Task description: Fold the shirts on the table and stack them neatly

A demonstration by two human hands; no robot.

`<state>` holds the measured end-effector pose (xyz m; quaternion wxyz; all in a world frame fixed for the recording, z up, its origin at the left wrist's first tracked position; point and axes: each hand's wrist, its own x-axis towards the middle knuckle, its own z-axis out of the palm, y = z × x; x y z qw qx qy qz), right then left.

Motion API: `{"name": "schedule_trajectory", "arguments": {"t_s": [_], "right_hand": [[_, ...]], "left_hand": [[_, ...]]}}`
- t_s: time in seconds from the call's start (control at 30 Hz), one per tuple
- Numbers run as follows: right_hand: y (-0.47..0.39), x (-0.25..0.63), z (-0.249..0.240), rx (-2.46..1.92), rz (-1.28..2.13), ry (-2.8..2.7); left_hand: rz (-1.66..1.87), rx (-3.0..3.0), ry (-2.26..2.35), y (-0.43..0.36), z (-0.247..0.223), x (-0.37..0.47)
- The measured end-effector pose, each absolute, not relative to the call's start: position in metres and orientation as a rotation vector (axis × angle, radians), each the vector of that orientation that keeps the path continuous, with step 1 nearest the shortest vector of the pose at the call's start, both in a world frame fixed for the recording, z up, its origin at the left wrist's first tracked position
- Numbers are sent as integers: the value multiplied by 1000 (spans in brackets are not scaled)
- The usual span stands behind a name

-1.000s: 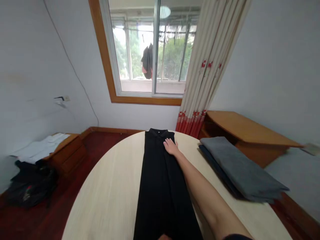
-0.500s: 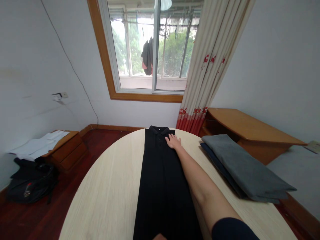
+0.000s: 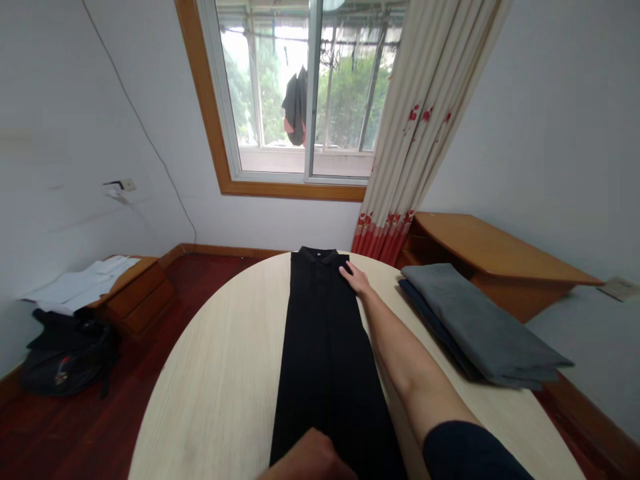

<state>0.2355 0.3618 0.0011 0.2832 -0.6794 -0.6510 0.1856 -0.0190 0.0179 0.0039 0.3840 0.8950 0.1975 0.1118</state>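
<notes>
A black collared shirt (image 3: pixel 323 333), folded into a long narrow strip, lies on the round pale table (image 3: pixel 220 347) with its collar at the far edge. My right hand (image 3: pixel 356 278) rests at the shirt's far right edge, near the shoulder, fingers apart. Low in the view, my left hand (image 3: pixel 315 457) is over the near part of the shirt; its fingers are curled and mostly hidden, so what they hold cannot be made out.
Folded grey and dark blue cloths (image 3: pixel 475 327) lie on the table's right side. Behind them stands a wooden desk (image 3: pixel 500 250). On the left are a small cabinet (image 3: pixel 135 300) with papers and a black bag (image 3: pixel 67 360) on the floor. A curtain (image 3: pixel 410 133) hangs by the window.
My right hand has shifted slightly right, from the shirt's shoulder to its edge. My left hand has come further into view from the bottom.
</notes>
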Motion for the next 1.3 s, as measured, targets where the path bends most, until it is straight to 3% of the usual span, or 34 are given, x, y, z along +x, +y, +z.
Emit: {"name": "schedule_trajectory", "arguments": {"t_s": [0.17,0.33,0.77,0.9,1.03,1.3], "right_hand": [[275,233,-6,-1633,462,-1955],[168,228,-3,-1536,327,-2282],[-21,223,22,-1267,557,-2519],[-28,237,17,-1198,656,-2388],[9,255,5,-1330,499,-2154],[39,270,9,-1239,710,-2304]], "left_hand": [[586,2366,899,26,24,-15],[763,2354,973,38,30,-25],[481,2482,989,37,18,-52],[590,2469,1102,45,18,-97],[552,2506,1202,54,16,-130],[423,2552,928,38,25,-123]]}}
